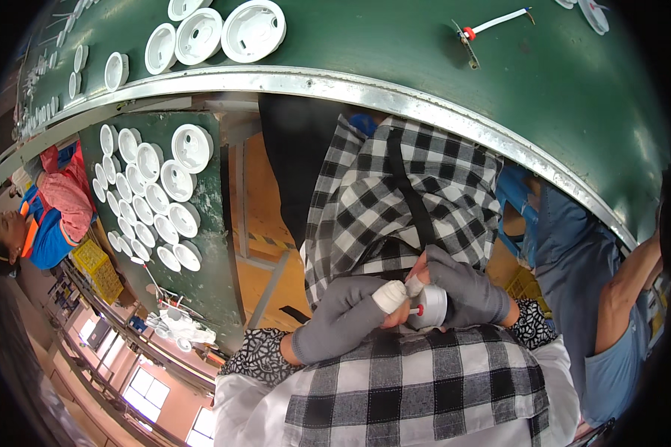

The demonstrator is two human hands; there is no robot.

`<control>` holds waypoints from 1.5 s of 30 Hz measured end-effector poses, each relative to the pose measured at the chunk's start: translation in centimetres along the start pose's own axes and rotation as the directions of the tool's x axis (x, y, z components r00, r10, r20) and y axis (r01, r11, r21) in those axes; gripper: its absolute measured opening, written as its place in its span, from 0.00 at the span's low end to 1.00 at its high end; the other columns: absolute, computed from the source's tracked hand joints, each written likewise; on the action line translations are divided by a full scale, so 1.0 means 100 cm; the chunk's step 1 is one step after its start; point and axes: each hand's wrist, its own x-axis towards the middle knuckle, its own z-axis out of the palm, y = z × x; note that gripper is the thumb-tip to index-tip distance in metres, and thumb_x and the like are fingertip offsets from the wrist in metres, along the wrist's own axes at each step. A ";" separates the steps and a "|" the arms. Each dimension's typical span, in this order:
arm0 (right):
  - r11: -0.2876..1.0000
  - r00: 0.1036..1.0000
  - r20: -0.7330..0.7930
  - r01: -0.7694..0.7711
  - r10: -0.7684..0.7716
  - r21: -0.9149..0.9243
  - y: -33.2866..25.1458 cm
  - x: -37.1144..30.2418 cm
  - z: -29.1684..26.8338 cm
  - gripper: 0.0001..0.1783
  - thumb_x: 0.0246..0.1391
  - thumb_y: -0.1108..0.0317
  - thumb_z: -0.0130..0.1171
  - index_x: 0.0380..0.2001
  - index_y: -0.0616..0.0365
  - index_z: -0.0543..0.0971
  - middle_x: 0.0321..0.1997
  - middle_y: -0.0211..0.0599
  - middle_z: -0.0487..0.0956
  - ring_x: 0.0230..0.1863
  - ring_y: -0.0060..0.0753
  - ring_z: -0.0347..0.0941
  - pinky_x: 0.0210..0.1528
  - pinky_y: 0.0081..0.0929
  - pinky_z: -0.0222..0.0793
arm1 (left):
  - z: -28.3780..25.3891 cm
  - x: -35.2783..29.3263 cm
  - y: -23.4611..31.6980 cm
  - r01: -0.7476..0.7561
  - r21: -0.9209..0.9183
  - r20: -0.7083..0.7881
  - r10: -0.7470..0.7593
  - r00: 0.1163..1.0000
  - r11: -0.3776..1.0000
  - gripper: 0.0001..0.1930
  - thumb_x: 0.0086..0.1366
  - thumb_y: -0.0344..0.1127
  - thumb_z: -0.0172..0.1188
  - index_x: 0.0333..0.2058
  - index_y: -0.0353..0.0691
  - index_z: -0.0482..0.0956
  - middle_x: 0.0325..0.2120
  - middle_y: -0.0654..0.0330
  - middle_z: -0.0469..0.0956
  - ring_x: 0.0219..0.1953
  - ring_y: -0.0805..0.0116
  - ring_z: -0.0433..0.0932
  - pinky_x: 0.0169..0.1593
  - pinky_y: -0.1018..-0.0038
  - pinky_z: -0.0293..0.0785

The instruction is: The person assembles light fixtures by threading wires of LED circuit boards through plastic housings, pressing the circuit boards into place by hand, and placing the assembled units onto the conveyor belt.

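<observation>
Both hands wear grey fingerless gloves and are together in front of my lap. My right hand (466, 292) curls round a small white round plastic housing (431, 304), gripping it from the right side. My left hand (354, 313), with white tape round its thumb, is closed at the housing's left side. From its fingertips a short white wire with a red ring (418, 309) reaches to the housing. Fingers hide part of the housing and the wire's far end.
Ahead runs a green table (380, 45) with a metal edge (328, 78). White round housings (253, 31) and a small circuit board (467, 46) with a white wire lie there. More housings cover a green board (216, 246) at left. Co-workers sit at left and right.
</observation>
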 end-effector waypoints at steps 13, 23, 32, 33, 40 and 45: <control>0.991 0.928 -0.348 -0.132 0.130 0.017 -0.032 0.038 -0.023 0.45 0.41 0.38 0.65 0.52 0.63 0.65 0.44 0.45 0.70 0.46 0.43 0.72 0.48 0.36 0.68 | -0.007 0.041 0.001 -0.168 0.928 0.328 0.517 0.791 -0.331 0.38 0.42 0.48 0.71 0.50 0.36 0.69 0.42 0.56 0.71 0.45 0.62 0.72 0.52 0.58 0.63; 0.542 0.754 -0.130 0.329 -0.644 -0.773 -0.051 0.027 -0.057 0.21 0.36 0.61 0.68 0.38 0.50 0.79 0.38 0.30 0.69 0.44 0.31 0.73 0.41 0.27 0.71 | -0.016 0.025 0.017 -0.090 0.820 -0.076 0.263 0.962 0.566 0.52 0.34 0.56 0.78 0.55 0.37 0.62 0.46 0.54 0.72 0.48 0.59 0.76 0.49 0.67 0.73; 0.328 0.654 0.107 0.506 -0.749 -0.798 -0.034 0.035 -0.042 0.14 0.45 0.66 0.60 0.35 0.60 0.74 0.38 0.38 0.72 0.39 0.33 0.76 0.26 0.21 0.76 | -0.028 0.020 0.003 -0.218 0.700 -0.028 0.331 0.943 0.680 0.54 0.34 0.54 0.79 0.56 0.33 0.60 0.46 0.53 0.73 0.47 0.62 0.77 0.50 0.68 0.74; 0.332 0.654 0.104 0.506 -0.749 -0.796 -0.035 0.035 -0.040 0.14 0.45 0.66 0.60 0.35 0.60 0.74 0.38 0.38 0.72 0.39 0.33 0.76 0.26 0.21 0.76 | -0.029 0.019 0.001 -0.227 0.693 -0.021 0.334 0.943 0.684 0.54 0.35 0.53 0.79 0.56 0.32 0.59 0.47 0.53 0.73 0.47 0.62 0.77 0.51 0.68 0.74; 0.446 0.790 -0.042 0.301 -0.612 -0.843 -0.061 0.035 -0.040 0.14 0.45 0.66 0.58 0.34 0.61 0.72 0.37 0.36 0.70 0.35 0.30 0.74 0.31 0.19 0.74 | -0.027 0.019 -0.011 -0.209 0.597 -0.103 0.332 0.937 0.774 0.54 0.36 0.50 0.80 0.56 0.32 0.57 0.48 0.52 0.71 0.49 0.62 0.75 0.52 0.68 0.72; 0.514 0.832 0.019 0.361 -0.555 -0.778 -0.054 0.043 -0.053 0.14 0.41 0.64 0.59 0.33 0.54 0.72 0.37 0.28 0.68 0.39 0.24 0.70 0.32 0.19 0.69 | -0.022 0.021 -0.008 -0.239 0.573 -0.083 0.346 0.935 0.784 0.48 0.45 0.45 0.75 0.58 0.31 0.54 0.50 0.51 0.68 0.51 0.62 0.73 0.53 0.69 0.70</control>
